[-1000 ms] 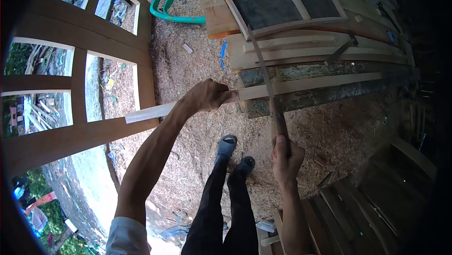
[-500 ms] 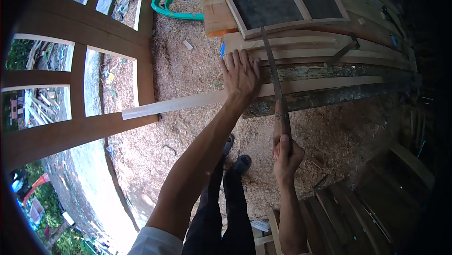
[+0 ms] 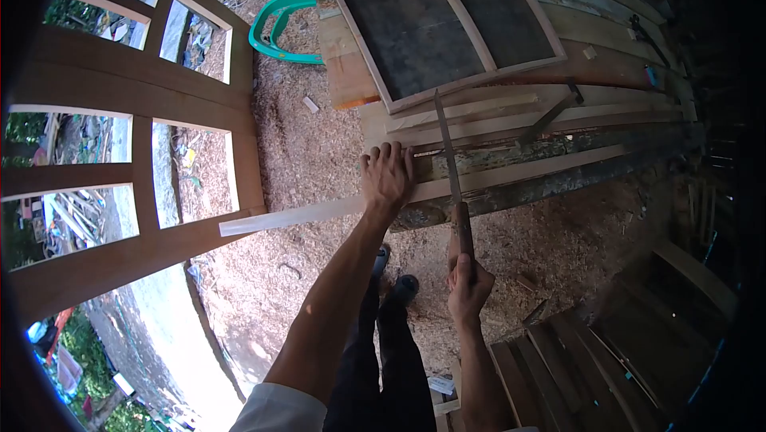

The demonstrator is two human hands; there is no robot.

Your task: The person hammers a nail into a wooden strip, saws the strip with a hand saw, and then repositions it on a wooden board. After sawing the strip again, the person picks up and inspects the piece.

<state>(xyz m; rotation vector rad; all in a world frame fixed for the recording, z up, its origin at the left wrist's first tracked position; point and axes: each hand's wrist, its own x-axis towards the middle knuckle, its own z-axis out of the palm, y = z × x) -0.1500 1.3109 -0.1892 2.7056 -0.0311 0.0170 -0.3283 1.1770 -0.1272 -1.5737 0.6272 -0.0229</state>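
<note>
A long, pale wooden strip point(image 3: 297, 215) lies along the edge of the workbench, its left end sticking out past the bench. My left hand point(image 3: 388, 178) presses down on this strip, fingers bent over its far side. Just to the right, a handsaw point(image 3: 448, 145) crosses the strip, its narrow blade pointing away from me. My right hand point(image 3: 469, 287) is wrapped around the saw's wooden handle, below the near edge of the bench.
A framed dark panel point(image 3: 447, 25) rests on the workbench point(image 3: 558, 145), with a clamp-like tool point(image 3: 550, 117) nearer me. A wooden frame point(image 3: 148, 145) with openings stands at left. A green curved plastic piece point(image 3: 267, 37) lies beyond. Wood shavings cover the floor; boards point(image 3: 558, 372) lie lower right.
The view has shifted, so the bench and strip appear lower. My left fingers look more bent over the strip. The saw still crosses it in my right hand.
</note>
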